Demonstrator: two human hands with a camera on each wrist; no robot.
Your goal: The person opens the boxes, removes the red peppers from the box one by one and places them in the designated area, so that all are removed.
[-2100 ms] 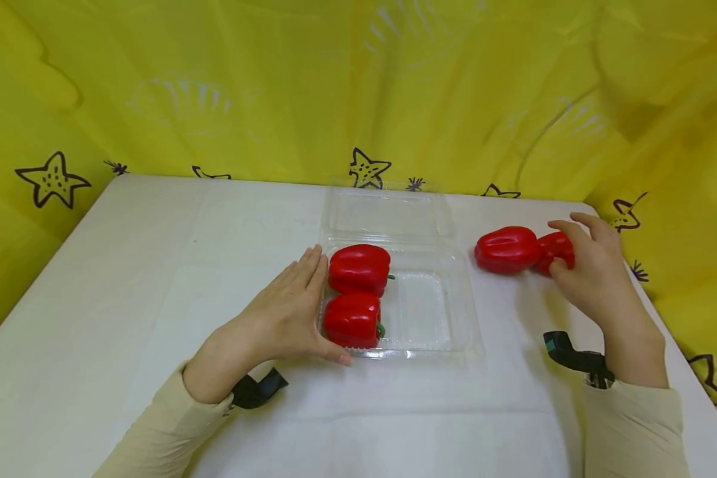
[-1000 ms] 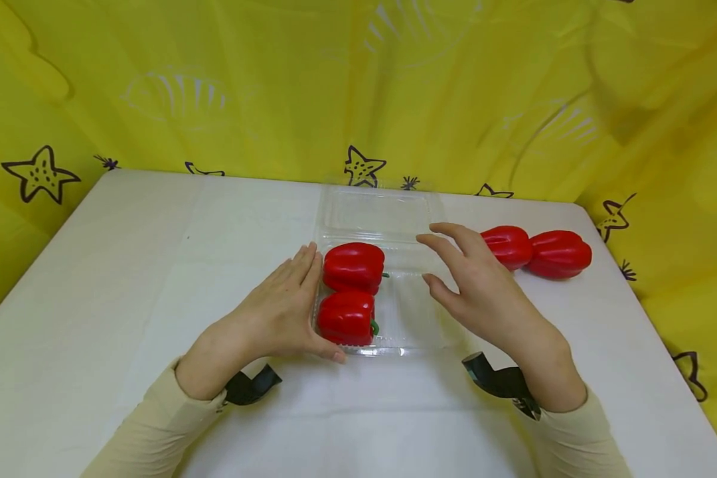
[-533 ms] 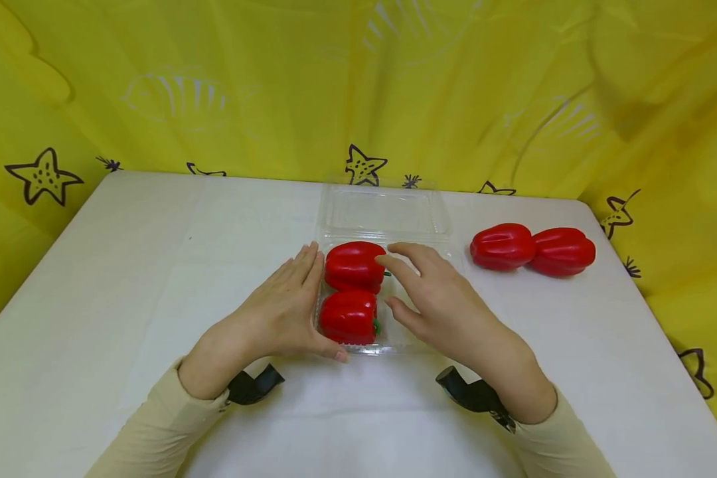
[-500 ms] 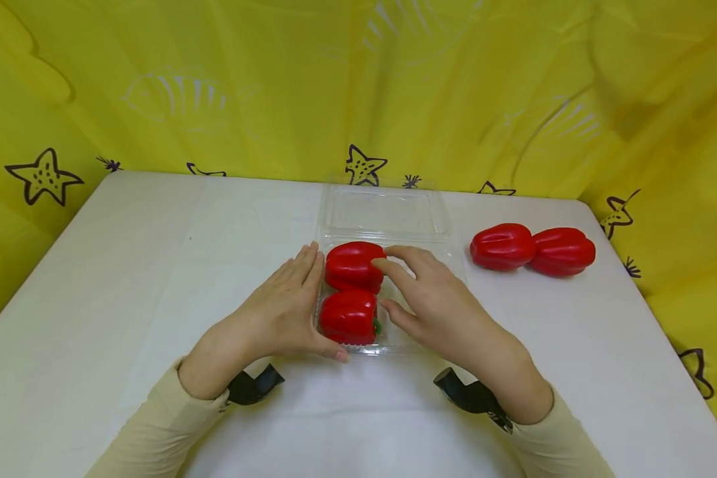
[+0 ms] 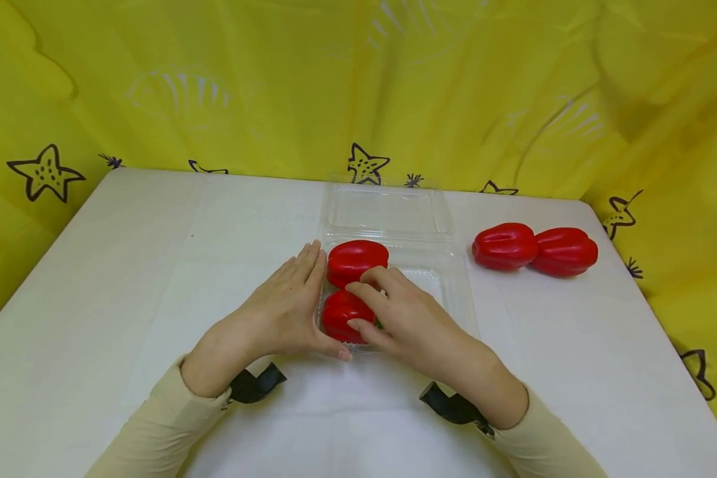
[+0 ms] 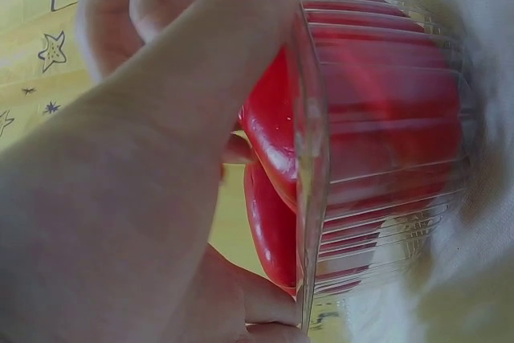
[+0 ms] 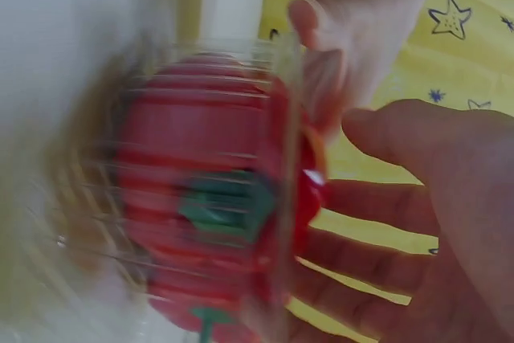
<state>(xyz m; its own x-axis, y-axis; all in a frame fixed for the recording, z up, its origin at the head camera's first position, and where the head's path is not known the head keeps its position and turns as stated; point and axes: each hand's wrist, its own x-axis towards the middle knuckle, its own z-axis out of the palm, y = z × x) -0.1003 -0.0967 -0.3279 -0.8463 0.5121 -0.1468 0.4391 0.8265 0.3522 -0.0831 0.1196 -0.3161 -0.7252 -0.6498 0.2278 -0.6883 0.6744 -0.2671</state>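
Two red bell peppers lie side by side in the left part of a clear plastic clamshell box [image 5: 463, 292]: a far pepper [image 5: 354, 259] and a near pepper [image 5: 338, 315]. With straight fingers, my left hand [image 5: 277, 312] rests along the box's left wall, its thumb at the front left corner. My right hand [image 5: 415, 325] reaches over the near pepper, fingertips and thumb at its top and right end with gaps between the fingers. It partly hides that pepper. Through the box wall in the right wrist view, a green stem [image 7: 225, 206] shows, slightly blurred.
The box's hinged lid [image 5: 388, 211] lies folded back behind it. Two more red peppers, a left one [image 5: 504, 247] and a right one [image 5: 564, 252], touch each other on the white table [image 5: 227, 219] right of the box. A yellow curtain [image 5: 263, 86] hangs behind.
My right hand has come left from the pepper pair on the table, over the box, to the near pepper. The left hand stays at the box's left wall.
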